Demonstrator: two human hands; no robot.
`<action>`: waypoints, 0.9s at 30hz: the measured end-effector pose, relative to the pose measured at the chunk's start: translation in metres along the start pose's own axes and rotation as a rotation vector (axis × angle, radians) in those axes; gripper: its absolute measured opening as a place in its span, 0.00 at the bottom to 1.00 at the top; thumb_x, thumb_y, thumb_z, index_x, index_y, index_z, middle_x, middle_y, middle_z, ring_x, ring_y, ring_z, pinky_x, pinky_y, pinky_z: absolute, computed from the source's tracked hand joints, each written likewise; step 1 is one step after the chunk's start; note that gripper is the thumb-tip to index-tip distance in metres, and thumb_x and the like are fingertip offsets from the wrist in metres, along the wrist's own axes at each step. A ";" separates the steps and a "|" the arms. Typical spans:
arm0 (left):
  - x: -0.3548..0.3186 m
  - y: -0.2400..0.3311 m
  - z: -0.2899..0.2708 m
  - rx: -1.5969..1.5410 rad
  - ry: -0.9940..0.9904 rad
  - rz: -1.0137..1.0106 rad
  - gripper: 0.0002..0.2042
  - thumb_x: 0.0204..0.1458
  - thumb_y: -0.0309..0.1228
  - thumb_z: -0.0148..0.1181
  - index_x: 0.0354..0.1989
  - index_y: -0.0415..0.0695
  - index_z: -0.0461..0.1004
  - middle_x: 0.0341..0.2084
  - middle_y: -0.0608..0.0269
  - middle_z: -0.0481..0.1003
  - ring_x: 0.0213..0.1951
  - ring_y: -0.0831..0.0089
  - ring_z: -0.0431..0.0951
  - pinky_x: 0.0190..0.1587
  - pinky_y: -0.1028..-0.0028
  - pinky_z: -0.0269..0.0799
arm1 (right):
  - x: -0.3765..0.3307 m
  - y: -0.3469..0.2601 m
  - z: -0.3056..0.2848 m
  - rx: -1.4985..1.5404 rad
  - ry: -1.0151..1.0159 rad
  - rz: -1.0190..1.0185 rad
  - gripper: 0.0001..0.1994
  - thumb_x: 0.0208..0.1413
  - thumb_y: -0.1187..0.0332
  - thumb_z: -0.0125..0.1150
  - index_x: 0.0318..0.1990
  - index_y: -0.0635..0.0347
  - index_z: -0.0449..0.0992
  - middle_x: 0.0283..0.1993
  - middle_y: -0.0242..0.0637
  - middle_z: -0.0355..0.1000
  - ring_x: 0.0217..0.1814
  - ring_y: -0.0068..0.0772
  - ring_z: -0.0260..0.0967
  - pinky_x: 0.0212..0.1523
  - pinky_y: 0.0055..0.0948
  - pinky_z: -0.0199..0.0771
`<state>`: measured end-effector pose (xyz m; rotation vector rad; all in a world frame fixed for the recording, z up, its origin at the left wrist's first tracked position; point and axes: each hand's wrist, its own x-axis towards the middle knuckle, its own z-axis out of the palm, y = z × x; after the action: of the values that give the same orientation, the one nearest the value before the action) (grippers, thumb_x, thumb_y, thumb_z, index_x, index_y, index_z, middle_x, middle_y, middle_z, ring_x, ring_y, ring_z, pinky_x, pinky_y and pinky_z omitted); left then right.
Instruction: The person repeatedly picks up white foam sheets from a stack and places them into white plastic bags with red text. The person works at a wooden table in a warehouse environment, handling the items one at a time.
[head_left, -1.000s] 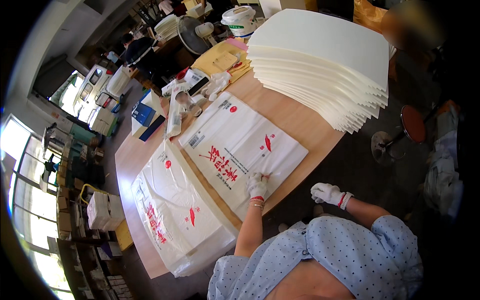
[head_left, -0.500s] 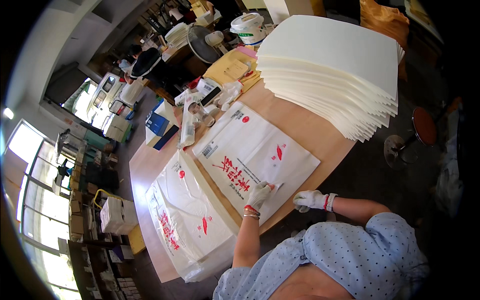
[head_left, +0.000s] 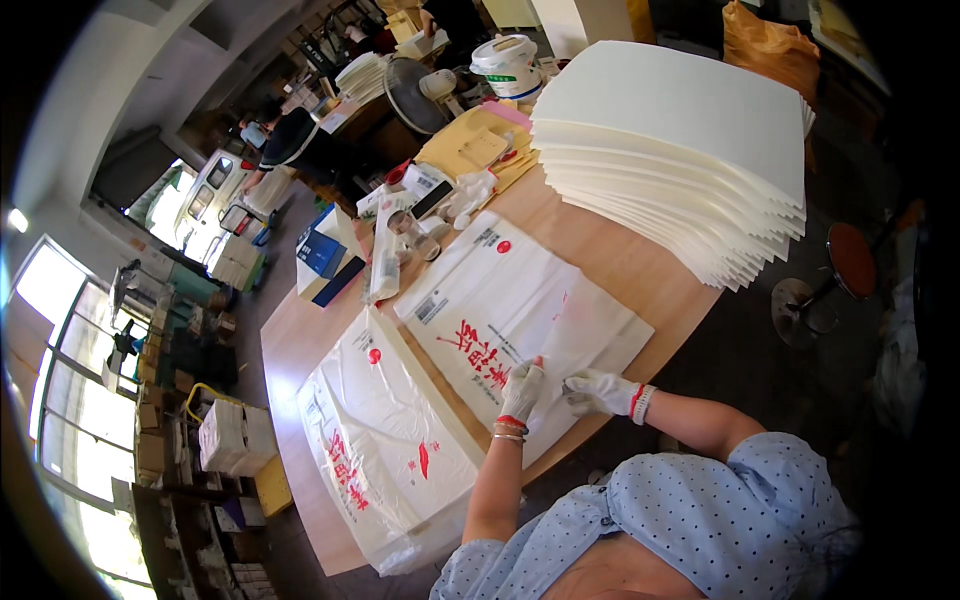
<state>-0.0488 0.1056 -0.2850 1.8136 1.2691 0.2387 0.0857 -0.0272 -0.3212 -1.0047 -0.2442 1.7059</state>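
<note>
In front of me on the table (head_left: 690,312) lies a white printed plastic bag (head_left: 470,290) with red and black markings. My left hand (head_left: 522,390), in a white glove, pinches the near part of the bag and lifts its thin top layer. Just to its right, my gloved right hand (head_left: 603,393) is at the bag's near edge, fingers stretched toward the raised plastic. Whether those fingertips touch it I cannot make out. At the left rests a stack of similar bags (head_left: 385,440), wrinkled on top.
A tall fanned stack of white sheets (head_left: 670,130) fills the far right. Farther back are a clear jar (head_left: 413,235), a blue-and-white box (head_left: 325,255), a phone (head_left: 432,199), a white bucket (head_left: 507,68) and a fan (head_left: 415,95). A round stool (head_left: 851,260) stands right; a person (head_left: 295,140) works beyond.
My right hand has moved left to the bag, its fingers now stretched out. The bag's top layer has risen and ripples between my hands. The left hand keeps its hold.
</note>
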 end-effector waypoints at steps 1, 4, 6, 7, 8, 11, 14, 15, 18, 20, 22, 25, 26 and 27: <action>-0.003 0.011 0.002 0.038 0.052 0.016 0.15 0.54 0.44 0.51 0.35 0.46 0.78 0.19 0.67 0.73 0.28 0.74 0.73 0.36 0.74 0.68 | 0.008 -0.002 0.001 0.010 0.017 -0.086 0.18 0.54 0.58 0.58 0.47 0.58 0.69 0.41 0.31 0.67 0.45 0.28 0.66 0.43 0.34 0.70; 0.007 0.017 0.001 0.225 0.143 0.049 0.16 0.55 0.44 0.50 0.33 0.44 0.75 0.19 0.62 0.73 0.26 0.71 0.74 0.33 0.72 0.69 | 0.023 -0.025 0.024 -0.389 0.164 -0.263 0.11 0.52 0.62 0.60 0.40 0.56 0.73 0.40 0.34 0.69 0.42 0.28 0.68 0.41 0.33 0.70; 0.037 -0.009 -0.016 -0.209 0.180 0.063 0.14 0.55 0.41 0.50 0.35 0.42 0.73 0.22 0.60 0.74 0.25 0.72 0.74 0.30 0.72 0.69 | 0.000 -0.070 0.046 -1.207 0.386 -0.268 0.07 0.50 0.65 0.60 0.36 0.56 0.74 0.38 0.37 0.70 0.40 0.29 0.68 0.39 0.33 0.70; 0.069 -0.036 -0.031 -0.708 0.169 0.083 0.12 0.55 0.38 0.50 0.37 0.41 0.72 0.25 0.61 0.75 0.25 0.73 0.73 0.29 0.74 0.68 | 0.013 -0.053 -0.003 -1.312 0.437 -0.352 0.07 0.49 0.66 0.60 0.35 0.56 0.74 0.37 0.39 0.70 0.40 0.31 0.68 0.39 0.34 0.69; 0.089 -0.048 -0.037 -1.211 0.127 0.087 0.11 0.55 0.35 0.51 0.38 0.40 0.71 0.27 0.61 0.75 0.24 0.74 0.72 0.28 0.76 0.68 | 0.026 -0.036 -0.057 -1.412 0.513 -0.425 0.07 0.48 0.67 0.60 0.34 0.56 0.74 0.37 0.41 0.69 0.40 0.34 0.68 0.38 0.35 0.69; 0.082 -0.022 -0.056 -0.805 0.065 0.053 0.13 0.55 0.28 0.51 0.48 0.37 0.66 0.32 0.64 0.75 0.25 0.79 0.71 0.26 0.81 0.65 | 0.020 -0.037 -0.048 -1.767 0.468 -0.718 0.11 0.48 0.64 0.59 0.38 0.55 0.72 0.41 0.44 0.68 0.43 0.40 0.67 0.42 0.37 0.67; 0.044 0.049 -0.049 -0.686 -0.082 0.155 0.15 0.54 0.25 0.53 0.51 0.38 0.67 0.25 0.68 0.72 0.24 0.84 0.66 0.27 0.83 0.65 | 0.005 -0.065 0.063 -1.576 0.164 -1.110 0.17 0.49 0.59 0.58 0.45 0.54 0.70 0.48 0.45 0.66 0.48 0.45 0.64 0.48 0.38 0.64; 0.023 0.080 -0.057 -0.657 -0.153 0.204 0.19 0.53 0.24 0.53 0.55 0.39 0.63 0.27 0.68 0.73 0.25 0.85 0.65 0.27 0.84 0.63 | 0.010 -0.073 0.082 -1.512 0.200 -0.962 0.19 0.49 0.57 0.57 0.48 0.54 0.69 0.50 0.45 0.65 0.50 0.47 0.63 0.50 0.39 0.64; -0.014 0.123 -0.103 -0.631 -0.004 0.247 0.23 0.51 0.24 0.54 0.57 0.41 0.61 0.30 0.67 0.74 0.23 0.84 0.65 0.26 0.84 0.62 | 0.013 -0.091 0.102 -1.662 0.296 -0.427 0.28 0.48 0.52 0.58 0.55 0.55 0.66 0.57 0.46 0.62 0.55 0.47 0.62 0.55 0.39 0.60; -0.016 0.120 -0.115 -0.363 0.065 0.398 0.24 0.50 0.28 0.55 0.57 0.43 0.59 0.28 0.65 0.75 0.26 0.78 0.70 0.30 0.78 0.65 | -0.055 -0.091 0.112 -1.966 0.318 -0.477 0.31 0.43 0.52 0.63 0.54 0.59 0.67 0.59 0.49 0.59 0.54 0.47 0.63 0.57 0.40 0.60; -0.005 0.131 -0.085 0.012 0.122 0.515 0.26 0.49 0.33 0.57 0.58 0.46 0.58 0.31 0.60 0.77 0.35 0.68 0.76 0.40 0.71 0.69 | 0.007 -0.040 0.004 -1.833 0.227 -0.884 0.27 0.46 0.51 0.61 0.53 0.54 0.69 0.55 0.47 0.64 0.51 0.45 0.65 0.49 0.39 0.67; -0.022 0.124 -0.069 0.216 0.208 0.343 0.32 0.45 0.42 0.62 0.58 0.47 0.59 0.37 0.60 0.76 0.43 0.59 0.74 0.47 0.61 0.66 | -0.067 -0.069 -0.031 -0.895 -0.156 -0.652 0.17 0.52 0.60 0.57 0.49 0.53 0.72 0.51 0.44 0.68 0.49 0.43 0.67 0.46 0.37 0.71; -0.039 0.122 -0.072 0.348 0.355 0.364 0.33 0.43 0.41 0.64 0.58 0.45 0.59 0.42 0.55 0.73 0.46 0.57 0.72 0.48 0.62 0.65 | -0.133 -0.118 -0.023 -1.451 0.012 -1.040 0.10 0.53 0.67 0.56 0.43 0.55 0.75 0.48 0.41 0.69 0.50 0.44 0.67 0.48 0.36 0.70; -0.047 0.117 -0.070 0.345 0.525 0.563 0.33 0.40 0.36 0.66 0.57 0.41 0.60 0.43 0.53 0.71 0.47 0.55 0.70 0.48 0.62 0.65 | -0.166 -0.147 -0.044 -1.618 0.225 -1.529 0.08 0.53 0.65 0.56 0.38 0.55 0.76 0.48 0.40 0.69 0.51 0.45 0.66 0.48 0.40 0.70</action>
<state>-0.0346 0.0944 -0.1421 2.4950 1.1536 0.9009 0.2277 -0.1275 -0.1767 -1.3568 -1.8185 -0.3141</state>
